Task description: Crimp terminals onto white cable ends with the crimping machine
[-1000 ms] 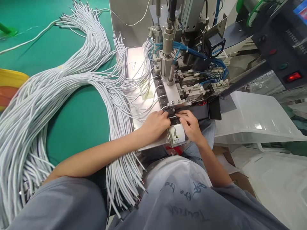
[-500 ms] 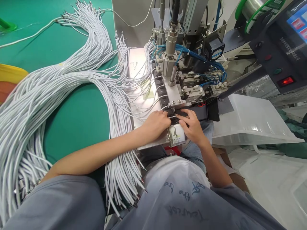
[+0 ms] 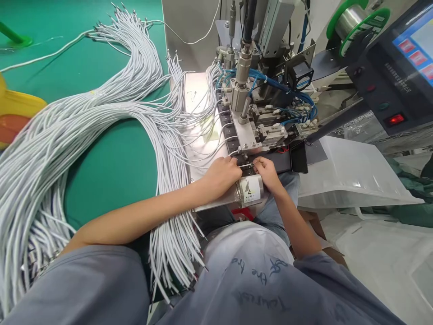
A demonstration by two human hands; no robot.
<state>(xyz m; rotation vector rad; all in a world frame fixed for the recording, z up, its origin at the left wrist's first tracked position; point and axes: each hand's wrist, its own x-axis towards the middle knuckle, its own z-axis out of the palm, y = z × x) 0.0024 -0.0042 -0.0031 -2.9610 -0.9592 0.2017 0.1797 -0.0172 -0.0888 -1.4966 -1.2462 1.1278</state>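
From the camera on the person's head, looking down: two bare hands work close together at the front of a metal machine (image 3: 241,97). The left hand (image 3: 223,177) is on the near side of a pale metal plate (image 3: 199,155), its fingers curled closed around a white cable (image 3: 246,165). A short length of that cable runs from the left hand across a dark block at the machine's front edge. The right hand (image 3: 266,172) is at the cable's other end, thumb and forefinger pinched together on it; the very tip is too small to make out.

Just below the cable, between the hands, is a white label (image 3: 251,189) with dark print. More white cables lead from the machine's dark strip, over the plate, to a large bundle (image 3: 117,108) that curves across a green table (image 3: 111,167) and hangs down beside the person's lap. The left forearm lies across part of it.

On the right, a phone-like black slab (image 3: 299,158) lies near the machine. Above it are a green-rimmed spool (image 3: 352,21) of silvery wire and a dark control box (image 3: 385,85) with a glowing red switch (image 3: 396,119). A translucent plastic bin (image 3: 353,174) stands at the lower right.
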